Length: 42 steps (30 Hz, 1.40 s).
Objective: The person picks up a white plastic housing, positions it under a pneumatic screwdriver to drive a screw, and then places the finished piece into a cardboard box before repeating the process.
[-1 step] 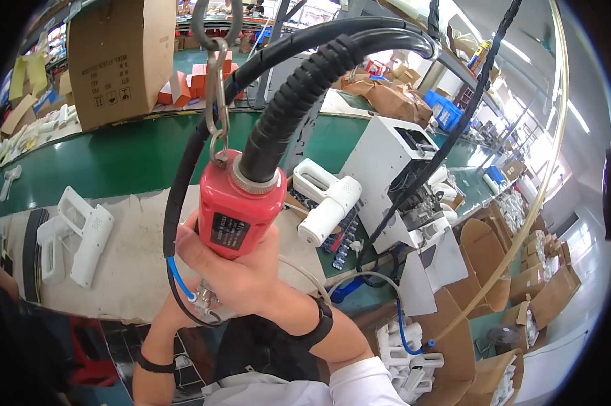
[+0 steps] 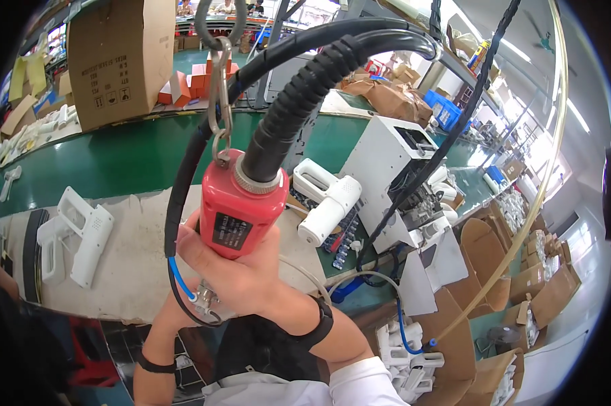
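Observation:
A red power screwdriver [image 2: 243, 203] hangs upright from a metal chain link [image 2: 220, 101], with a thick black ribbed cable leaving its top. My right hand [image 2: 241, 274] is wrapped round its body below the dark label. Lower down, my left hand [image 2: 178, 304] is beside a metal fitting [image 2: 206, 298] with a blue air hose; its fingers are mostly hidden behind the tool and my right hand. The tool's lower end is out of sight. White plastic handheld housings lie on the bench: one pair [image 2: 92, 237] at left, another housing [image 2: 329, 203] right of the tool.
A white machine [image 2: 393, 176] with an exposed mechanism stands at right. Below it, an open carton [image 2: 447, 338] holds several white parts. A tall cardboard box [image 2: 119, 61] rises at back left beyond the green conveyor [image 2: 116, 159]. A black cable [image 2: 454, 128] and pale hose [image 2: 522, 233] cross the right side.
The top of the red screwdriver and its chain link have shifted very slightly to the right. My hands stay nearly in place.

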### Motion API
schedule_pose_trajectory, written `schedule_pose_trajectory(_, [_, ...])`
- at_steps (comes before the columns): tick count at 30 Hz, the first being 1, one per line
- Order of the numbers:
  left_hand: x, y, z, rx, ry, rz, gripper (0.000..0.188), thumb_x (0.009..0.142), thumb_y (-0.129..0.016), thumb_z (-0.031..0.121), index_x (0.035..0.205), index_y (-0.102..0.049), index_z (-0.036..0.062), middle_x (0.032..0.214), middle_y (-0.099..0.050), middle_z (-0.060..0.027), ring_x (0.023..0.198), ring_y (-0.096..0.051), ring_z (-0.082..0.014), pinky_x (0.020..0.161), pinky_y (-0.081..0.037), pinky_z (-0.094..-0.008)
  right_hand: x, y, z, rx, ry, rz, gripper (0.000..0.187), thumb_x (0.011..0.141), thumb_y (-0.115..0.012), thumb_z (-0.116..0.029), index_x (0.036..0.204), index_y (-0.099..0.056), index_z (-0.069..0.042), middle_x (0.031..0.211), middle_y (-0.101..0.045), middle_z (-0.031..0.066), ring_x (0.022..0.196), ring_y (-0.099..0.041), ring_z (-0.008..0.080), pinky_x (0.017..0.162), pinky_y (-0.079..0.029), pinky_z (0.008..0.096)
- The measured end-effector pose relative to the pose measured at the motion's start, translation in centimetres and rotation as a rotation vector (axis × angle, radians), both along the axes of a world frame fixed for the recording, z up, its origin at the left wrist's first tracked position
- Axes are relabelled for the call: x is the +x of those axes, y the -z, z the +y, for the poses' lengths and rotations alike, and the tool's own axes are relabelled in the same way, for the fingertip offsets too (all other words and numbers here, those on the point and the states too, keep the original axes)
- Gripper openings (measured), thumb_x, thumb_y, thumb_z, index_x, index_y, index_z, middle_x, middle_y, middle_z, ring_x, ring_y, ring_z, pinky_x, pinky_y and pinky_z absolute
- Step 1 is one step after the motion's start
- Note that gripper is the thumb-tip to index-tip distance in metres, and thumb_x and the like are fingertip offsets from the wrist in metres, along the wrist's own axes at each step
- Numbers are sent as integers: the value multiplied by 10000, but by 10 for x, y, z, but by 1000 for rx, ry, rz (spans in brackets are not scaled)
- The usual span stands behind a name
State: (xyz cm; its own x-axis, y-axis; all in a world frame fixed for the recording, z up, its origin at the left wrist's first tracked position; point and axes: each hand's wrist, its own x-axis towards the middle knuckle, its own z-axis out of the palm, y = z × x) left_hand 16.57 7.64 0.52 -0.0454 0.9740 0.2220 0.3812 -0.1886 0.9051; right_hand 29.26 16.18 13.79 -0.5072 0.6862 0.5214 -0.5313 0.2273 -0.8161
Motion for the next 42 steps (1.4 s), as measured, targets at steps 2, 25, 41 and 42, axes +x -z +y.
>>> schedule_pose_trajectory(2, [-1,-3,1,55,-24,26,449,727,-751,64,1155,-627,9,1086,-672,-60,978,-623,-154,873,-476,-325,3,-4,-2,-60,-18,-22,72,809,-659,29,866,-618,13,760,-627,23,678,-582,72,609,-479,232])
schedule_pose_trajectory(25, [-32,48,36,-158,-270,309,388,819,-672,314,1078,-585,39,928,-645,-143,842,-621,-266,705,-465,-402,5,-2,-2,-5,3,-10,87,863,-667,-24,887,-591,11,755,-602,15,678,-560,74,602,-459,234])
schedule_pose_trajectory(41, [-2,74,88,-466,-617,369,436,799,-686,345,1078,-553,37,901,-634,-160,813,-600,-298,692,-451,-398,4,-1,1,12,109,39,178,808,-670,36,950,-564,18,808,-598,29,736,-593,92,661,-497,249])
schedule_pose_trajectory(42, [-13,86,80,-418,-609,191,396,800,-686,320,1057,-558,47,885,-635,-145,787,-599,-281,666,-448,-391,6,-3,3,94,110,23,169,802,-642,63,940,-555,15,801,-611,42,705,-612,108,624,-510,260])
